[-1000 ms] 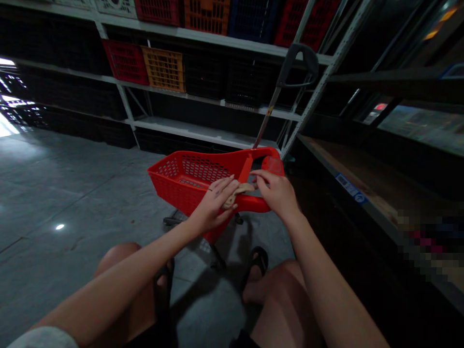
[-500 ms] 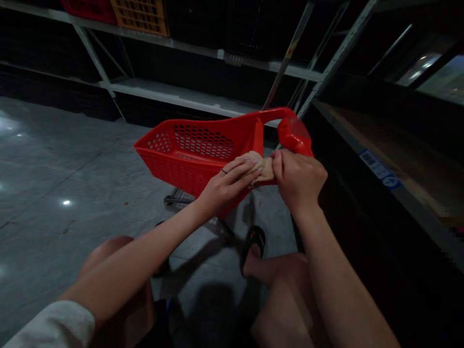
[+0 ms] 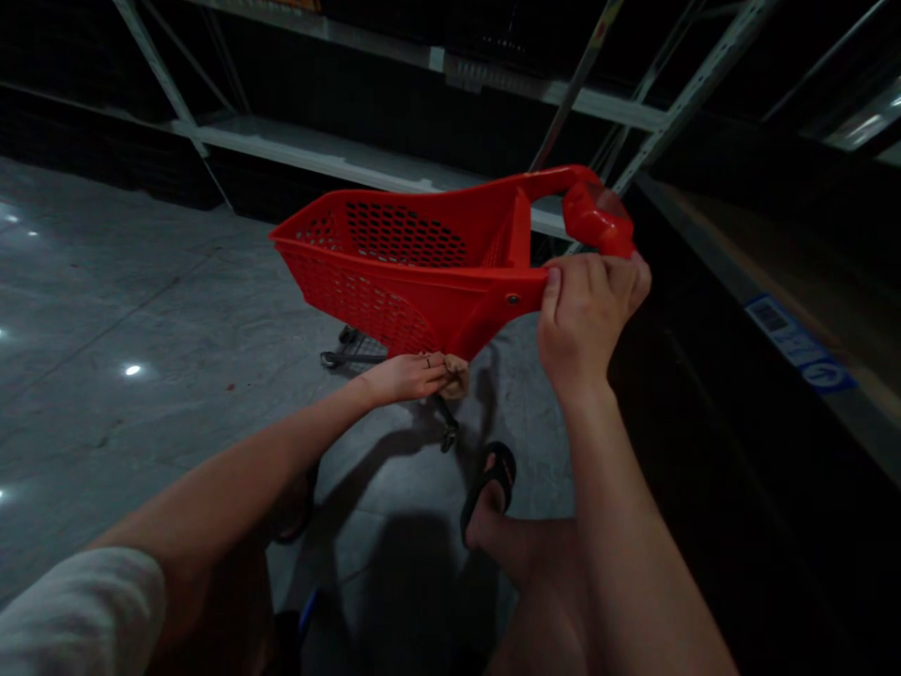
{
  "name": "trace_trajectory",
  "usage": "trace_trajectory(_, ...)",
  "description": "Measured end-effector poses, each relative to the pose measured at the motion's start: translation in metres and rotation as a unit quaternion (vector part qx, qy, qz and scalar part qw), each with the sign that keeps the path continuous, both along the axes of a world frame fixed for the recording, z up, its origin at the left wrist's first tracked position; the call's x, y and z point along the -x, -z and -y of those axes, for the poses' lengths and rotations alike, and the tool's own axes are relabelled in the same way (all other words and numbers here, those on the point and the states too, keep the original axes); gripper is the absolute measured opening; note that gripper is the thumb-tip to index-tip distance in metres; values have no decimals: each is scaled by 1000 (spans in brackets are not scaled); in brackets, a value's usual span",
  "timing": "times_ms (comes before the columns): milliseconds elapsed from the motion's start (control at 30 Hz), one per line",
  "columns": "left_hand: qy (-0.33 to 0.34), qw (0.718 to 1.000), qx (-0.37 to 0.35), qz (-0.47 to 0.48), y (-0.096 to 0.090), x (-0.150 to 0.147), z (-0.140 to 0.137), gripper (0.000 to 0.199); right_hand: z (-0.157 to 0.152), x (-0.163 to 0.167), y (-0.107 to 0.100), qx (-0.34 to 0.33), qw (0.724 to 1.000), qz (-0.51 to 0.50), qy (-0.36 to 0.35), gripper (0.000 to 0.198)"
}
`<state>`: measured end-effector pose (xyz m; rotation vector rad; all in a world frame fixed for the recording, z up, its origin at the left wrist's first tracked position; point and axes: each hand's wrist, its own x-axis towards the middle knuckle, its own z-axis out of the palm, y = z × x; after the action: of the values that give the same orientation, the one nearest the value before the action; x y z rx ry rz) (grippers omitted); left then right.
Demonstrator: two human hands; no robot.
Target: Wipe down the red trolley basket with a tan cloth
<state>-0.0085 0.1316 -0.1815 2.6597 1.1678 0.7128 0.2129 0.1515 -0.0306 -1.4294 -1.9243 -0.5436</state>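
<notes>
A red plastic shopping cart [image 3: 394, 272] with perforated sides stands in front of me, its handle end to the right. My right hand [image 3: 587, 305] is wrapped round the near side of the cart's handle frame. Low on the cart's near side, under the basket, my left hand [image 3: 412, 377] holds a beige cloth [image 3: 456, 376] bunched against the red plastic. A ring shows on one left finger. The palm side of both hands is hidden.
Behind the cart runs a metal shelf rack [image 3: 316, 155] with a slanted pole [image 3: 573, 89] beside it. A dark counter edge with a blue label [image 3: 801, 343] lies to the right. My sandalled foot [image 3: 489, 488] rests on the grey tiled floor [image 3: 175, 310] near the cart's wheels.
My left hand has moved with the cloth from the cart's upper rim down to its lower side. My right hand still grips the handle frame. The view has shifted slightly.
</notes>
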Motion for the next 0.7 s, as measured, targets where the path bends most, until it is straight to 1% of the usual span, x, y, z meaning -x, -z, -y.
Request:
trace_trajectory(33, 25, 1000, -8, -1, -12, -5, -4, 21, 0, 1, 0, -7, 1000, -2, 6, 37)
trace_trajectory(100, 78, 996, -52, 4, -36, -17, -13, 32, 2, 2, -1, -8, 1000, -1, 15, 38)
trace_trajectory(133, 84, 993, -83, 22, -47, -23, -17, 35, 4, 2, -1, -3, 1000, 1, 15, 39)
trace_trajectory(167, 82, 989, -112, 42, -54, -29, -21, 37, 6, 2, -1, 4, 1000, 6, 12, 39)
trace_trajectory(200, 75, 987, -132, 59, -57, -33, -23, 39, 9, 2, -2, 12, 1000, 11, 7, 39)
trace_trajectory(233, 73, 986, -134, 62, -55, -37, -24, 39, 11, 2, -2, 20, 1000, 15, 1, 39)
trace_trajectory(267, 78, 989, -119, 50, -49, -39, -24, 40, 14, 2, -2, 26, 1000, 16, -2, 39)
trace_trajectory(300, 91, 991, -93, 28, -39, -40, -22, 41, 16, 2, -1, 31, 999, 14, -3, 40)
trace_trajectory(367, 132, 990, -41, -25, -9, -34, -16, 39, 21, 4, 1, 39, 999, 4, 3, 41)
trace_trajectory(433, 152, 987, -16, -50, 26, -21, -7, 30, 25, 7, 4, 43, 999, -12, 9, 44)
trace_trajectory(500, 138, 989, -1, -60, 55, -5, 0, 25, 29, 10, 9, 43, 999, -23, 12, 48)
trace_trajectory(533, 129, 990, 3, -64, 65, 3, 2, 25, 31, 13, 11, 42, 999, -24, 10, 50)
trace_trajectory(567, 121, 990, 5, -66, 70, 9, 3, 25, 33, 15, 13, 42, 999, -20, 4, 51)
trace_trajectory(600, 119, 991, 4, -67, 72, 14, 3, 25, 34, 18, 15, 45, 999, -12, -7, 51)
trace_trajectory(633, 122, 990, 3, -67, 68, 17, 2, 25, 34, 21, 18, 51, 998, -2, -23, 51)
trace_trajectory(700, 131, 989, -5, -66, 49, 18, -2, 27, 33, 30, 21, 67, 996, 21, -60, 50)
